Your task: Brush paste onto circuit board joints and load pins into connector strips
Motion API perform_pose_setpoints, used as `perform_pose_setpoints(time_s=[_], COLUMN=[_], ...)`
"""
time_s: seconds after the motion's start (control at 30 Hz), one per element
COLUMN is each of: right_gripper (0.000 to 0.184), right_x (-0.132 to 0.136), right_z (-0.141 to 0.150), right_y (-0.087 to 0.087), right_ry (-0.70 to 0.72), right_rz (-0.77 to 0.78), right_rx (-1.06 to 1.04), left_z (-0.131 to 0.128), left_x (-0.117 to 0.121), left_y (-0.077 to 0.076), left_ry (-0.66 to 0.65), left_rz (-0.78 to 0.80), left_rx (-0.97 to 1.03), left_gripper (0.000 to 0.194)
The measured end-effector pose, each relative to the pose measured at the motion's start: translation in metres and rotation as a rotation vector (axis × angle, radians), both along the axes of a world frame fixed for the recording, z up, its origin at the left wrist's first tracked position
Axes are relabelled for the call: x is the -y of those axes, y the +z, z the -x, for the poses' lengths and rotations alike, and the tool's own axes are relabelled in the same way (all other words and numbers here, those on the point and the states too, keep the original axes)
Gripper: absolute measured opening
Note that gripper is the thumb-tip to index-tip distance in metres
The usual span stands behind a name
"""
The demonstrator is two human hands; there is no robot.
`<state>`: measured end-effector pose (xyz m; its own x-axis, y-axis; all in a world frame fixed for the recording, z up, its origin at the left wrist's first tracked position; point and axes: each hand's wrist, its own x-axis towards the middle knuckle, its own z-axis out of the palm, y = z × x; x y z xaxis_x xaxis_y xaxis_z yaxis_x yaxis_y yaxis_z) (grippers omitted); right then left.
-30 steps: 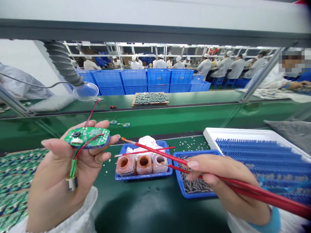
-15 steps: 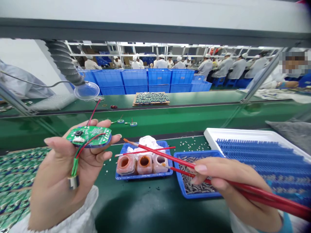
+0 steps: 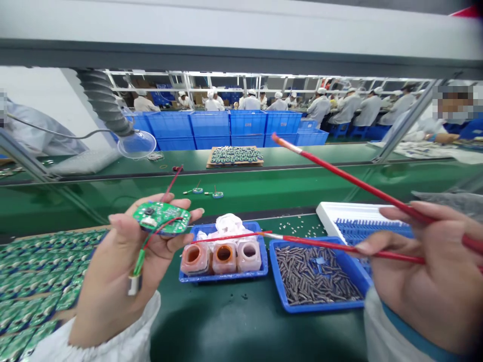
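Note:
My left hand holds a round green circuit board on its fingers, palm up. Red and green wires run from the board, and a small metal cylinder hangs from the green one. My right hand grips two red-handled brushes. The longer brush points up and away, and the shorter brush lies low, its tip over a blue tray of small jars. Those jars hold orange-tinted paste, with white cloth behind them.
A blue tray of dark metal pins sits under my right hand. Behind it is a white tray with blue rows. Green boards are stacked at left. Beyond the green conveyor belt, workers sit past blue crates.
My right hand has moved right and lifted, and the brushes have swung with the longer tip now pointing up. My left hand and the board have shifted right.

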<state>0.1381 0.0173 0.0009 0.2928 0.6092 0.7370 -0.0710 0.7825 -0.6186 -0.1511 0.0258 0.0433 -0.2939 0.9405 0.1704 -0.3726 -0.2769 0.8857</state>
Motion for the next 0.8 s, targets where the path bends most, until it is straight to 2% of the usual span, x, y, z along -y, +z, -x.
perform_pose_setpoints(time_s=[0.13,0.27,0.37,0.47,0.57,0.67,0.8], right_gripper=[0.010,0.033,0.034,0.029,0.024,0.019,0.019], right_x=[-0.015,-0.021,-0.025,-0.032,-0.038,-0.036,-0.027], right_z=[-0.008,-0.013,-0.012,-0.003,0.009,0.014,0.007], right_y=[-0.006,-0.014,-0.018,-0.027,-0.040,-0.050,-0.051], right_ry=[0.054,0.011,0.037,0.119,0.200,0.175,0.133], right_rz=[0.090,0.169,0.173,0.199,0.237,0.225,0.246], right_rx=[-0.089,-0.223,-0.251,-0.197,-0.131,-0.074,-0.021], left_z=[-0.006,-0.016,-0.024,-0.030,-0.033,-0.035,-0.036], left_x=[-0.003,-0.010,-0.018,-0.025,-0.029,-0.030,-0.029], left_y=[-0.007,-0.016,-0.021,-0.024,-0.022,-0.017,-0.014], left_ry=[-0.080,-0.177,-0.243,-0.217,-0.133,-0.058,-0.031], left_rz=[0.023,0.079,0.099,0.105,0.076,0.089,0.122], left_rx=[0.003,0.000,0.036,0.084,0.153,0.191,0.187], left_gripper=[0.042,0.039,0.041,0.041,0.037,0.021,0.026])
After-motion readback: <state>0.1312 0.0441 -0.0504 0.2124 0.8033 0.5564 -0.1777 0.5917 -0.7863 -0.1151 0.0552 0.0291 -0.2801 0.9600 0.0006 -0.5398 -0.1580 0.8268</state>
